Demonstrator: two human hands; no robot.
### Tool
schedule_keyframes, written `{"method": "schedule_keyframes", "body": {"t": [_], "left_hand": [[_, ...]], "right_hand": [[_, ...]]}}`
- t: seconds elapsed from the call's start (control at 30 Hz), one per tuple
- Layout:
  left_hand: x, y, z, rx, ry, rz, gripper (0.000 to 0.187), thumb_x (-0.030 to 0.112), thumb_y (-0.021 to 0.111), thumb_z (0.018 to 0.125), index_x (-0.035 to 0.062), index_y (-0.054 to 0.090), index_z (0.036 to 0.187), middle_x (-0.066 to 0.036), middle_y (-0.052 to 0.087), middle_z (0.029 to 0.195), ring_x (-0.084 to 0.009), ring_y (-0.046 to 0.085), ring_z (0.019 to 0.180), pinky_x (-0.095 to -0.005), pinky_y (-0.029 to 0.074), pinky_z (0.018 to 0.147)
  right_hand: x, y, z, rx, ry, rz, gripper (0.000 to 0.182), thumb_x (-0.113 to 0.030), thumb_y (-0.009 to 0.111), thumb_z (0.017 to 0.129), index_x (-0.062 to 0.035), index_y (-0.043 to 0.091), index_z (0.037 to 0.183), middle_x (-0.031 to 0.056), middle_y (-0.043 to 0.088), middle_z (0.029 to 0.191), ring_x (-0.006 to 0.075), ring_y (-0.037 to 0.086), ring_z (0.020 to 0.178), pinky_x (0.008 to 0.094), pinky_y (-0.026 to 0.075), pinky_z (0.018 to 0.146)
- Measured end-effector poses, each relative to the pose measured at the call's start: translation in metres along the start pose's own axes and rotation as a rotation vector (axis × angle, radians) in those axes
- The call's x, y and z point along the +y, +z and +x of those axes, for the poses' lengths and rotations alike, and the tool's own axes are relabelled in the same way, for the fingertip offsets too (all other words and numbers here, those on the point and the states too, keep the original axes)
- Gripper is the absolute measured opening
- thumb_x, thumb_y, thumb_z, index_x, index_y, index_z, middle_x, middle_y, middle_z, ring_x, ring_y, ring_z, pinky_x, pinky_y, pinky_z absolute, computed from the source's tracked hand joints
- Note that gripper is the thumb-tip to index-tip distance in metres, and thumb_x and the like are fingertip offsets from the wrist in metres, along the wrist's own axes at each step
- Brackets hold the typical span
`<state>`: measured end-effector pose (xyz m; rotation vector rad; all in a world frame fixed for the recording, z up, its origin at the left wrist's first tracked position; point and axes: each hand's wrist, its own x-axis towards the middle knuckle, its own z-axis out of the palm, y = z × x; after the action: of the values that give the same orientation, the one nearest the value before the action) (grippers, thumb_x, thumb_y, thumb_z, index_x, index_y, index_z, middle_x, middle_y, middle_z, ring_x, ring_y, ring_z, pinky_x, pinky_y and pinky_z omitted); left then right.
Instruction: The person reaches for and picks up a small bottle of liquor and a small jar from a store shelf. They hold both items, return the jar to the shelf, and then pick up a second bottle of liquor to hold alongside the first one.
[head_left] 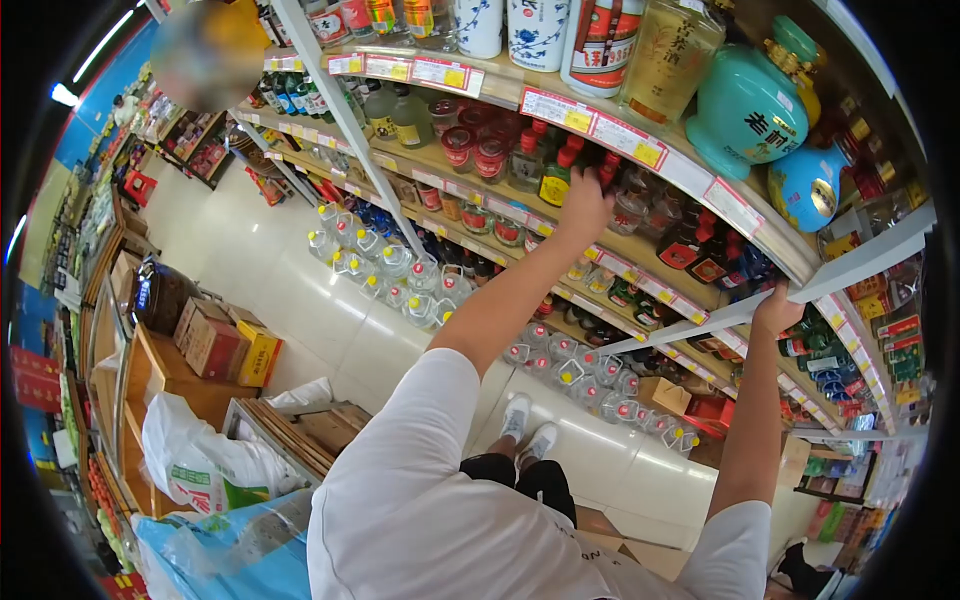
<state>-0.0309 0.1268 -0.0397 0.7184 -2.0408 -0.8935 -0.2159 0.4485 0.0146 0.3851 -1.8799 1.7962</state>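
My left hand [588, 208] reaches into the second shelf from the top, its fingers curled at a small red-capped bottle [608, 168]. Much of that bottle is hidden by the hand and the shelf above. Just left of it stands a bottle with a yellow label [555, 186] and a red cap. Further right, my right hand [776, 312] is closed around the grey metal shelf post [725, 318], near the end of the upper shelf edge. Dark bottles with red labels [680, 246] stand between the two hands.
Large jugs with yellow and red caps [420, 305] line the floor along the shelf foot. A turquoise ceramic bottle [750, 115] and a blue one [808, 185] stand on the top shelf. Behind me are cardboard boxes [215, 345] and a white plastic bag [205, 450].
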Motion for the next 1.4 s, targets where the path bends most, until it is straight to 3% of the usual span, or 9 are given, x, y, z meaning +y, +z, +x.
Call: {"method": "schedule_keyframes", "body": {"t": [0.2,0.27,0.5,0.87,0.97,1.1,1.2,1.37,1.4], "left_hand": [[-0.008,0.006,-0.001,-0.012,0.051,0.176,0.047,0.018,0.071,0.08,-0.0071,0.052,0.115,-0.034,0.053,0.118,-0.0474,0.059,0.102,-0.0501,0.051,0.088],[-0.007,0.004,-0.002,-0.03,0.007,0.18,0.044,0.022,0.07,0.081,-0.0074,0.054,0.111,-0.032,0.056,0.112,-0.0468,0.06,0.097,-0.0506,0.051,0.084],[-0.005,-0.004,-0.01,-0.016,0.126,0.185,0.036,0.027,0.069,0.084,-0.0064,0.059,0.093,-0.027,0.059,0.098,-0.0455,0.06,0.088,-0.0495,0.05,0.076],[0.076,-0.075,-0.062,0.009,0.359,0.028,0.024,0.017,0.077,0.081,0.0007,0.065,0.093,-0.013,0.064,0.088,-0.0311,0.061,0.078,-0.0388,0.048,0.068],[0.09,-0.092,-0.087,-0.097,0.164,0.034,0.02,0.018,0.075,0.085,0.0015,0.065,0.091,-0.009,0.068,0.087,-0.0241,0.063,0.078,-0.0326,0.048,0.069],[0.109,-0.084,-0.127,-0.283,-0.455,-1.054,0.024,0.021,0.056,0.1,-0.0015,0.057,0.108,-0.013,0.069,0.094,-0.0272,0.068,0.082,-0.0353,0.056,0.079],[0.111,-0.078,-0.157,-0.471,-0.647,-1.367,0.03,0.027,0.049,0.103,0.0003,0.05,0.117,-0.018,0.067,0.096,-0.0329,0.069,0.088,-0.0433,0.058,0.083],[0.112,-0.061,-0.2,-0.286,-1.002,-1.426,0.036,0.038,0.046,0.103,0.0032,0.048,0.112,-0.017,0.062,0.092,-0.0347,0.068,0.084,-0.0504,0.057,0.081],[0.113,-0.063,-0.206,-0.345,-0.953,-1.452,0.037,0.042,0.052,0.1,0.0056,0.053,0.109,-0.012,0.064,0.091,-0.0258,0.066,0.081,-0.0464,0.058,0.078]], "right_hand": [[0.035,-0.012,0.007,0.015,-0.015,-0.069,0.021,-0.009,0.07,0.079,0.0039,0.065,0.096,0.0108,0.067,0.078,0.018,0.063,0.064,0.0349,0.051,0.061],[0.054,-0.011,0.015,0.046,-0.196,-0.1,0.021,-0.009,0.069,0.08,0.0038,0.065,0.095,0.0102,0.067,0.077,0.0179,0.063,0.063,0.0352,0.051,0.06],[-0.006,0.0,-0.006,0.019,-0.015,0.021,0.017,-0.004,0.065,0.082,0.0054,0.062,0.095,0.0088,0.067,0.075,0.0158,0.065,0.06,0.0313,0.053,0.054],[0.02,-0.003,0.001,0.058,-0.023,-0.118,0.028,-0.017,0.072,0.078,0.0045,0.064,0.093,0.0143,0.071,0.078,0.0212,0.07,0.069,0.0358,0.055,0.065],[-0.006,-0.001,-0.006,0.052,0.083,0.051,0.028,-0.017,0.072,0.079,0.0062,0.062,0.09,0.0135,0.069,0.073,0.0186,0.069,0.061,0.0329,0.054,0.057],[-0.003,-0.001,-0.005,0.049,0.034,0.055,0.027,-0.015,0.072,0.079,0.0068,0.061,0.091,0.0126,0.069,0.071,0.0173,0.069,0.059,0.0315,0.054,0.054],[-0.006,-0.003,-0.005,0.01,0.036,0.03,0.027,-0.015,0.072,0.079,0.0065,0.061,0.091,0.0119,0.068,0.07,0.0171,0.069,0.059,0.0309,0.054,0.053],[-0.01,-0.001,-0.006,-0.005,-0.02,0.063,0.025,-0.008,0.069,0.079,0.0109,0.056,0.089,0.0142,0.067,0.074,0.0206,0.067,0.058,0.0335,0.058,0.052],[-0.013,-0.003,-0.009,-0.007,-0.028,0.015,0.024,-0.007,0.069,0.079,0.0109,0.056,0.089,0.0144,0.066,0.074,0.0207,0.067,0.057,0.0338,0.057,0.051]]}}
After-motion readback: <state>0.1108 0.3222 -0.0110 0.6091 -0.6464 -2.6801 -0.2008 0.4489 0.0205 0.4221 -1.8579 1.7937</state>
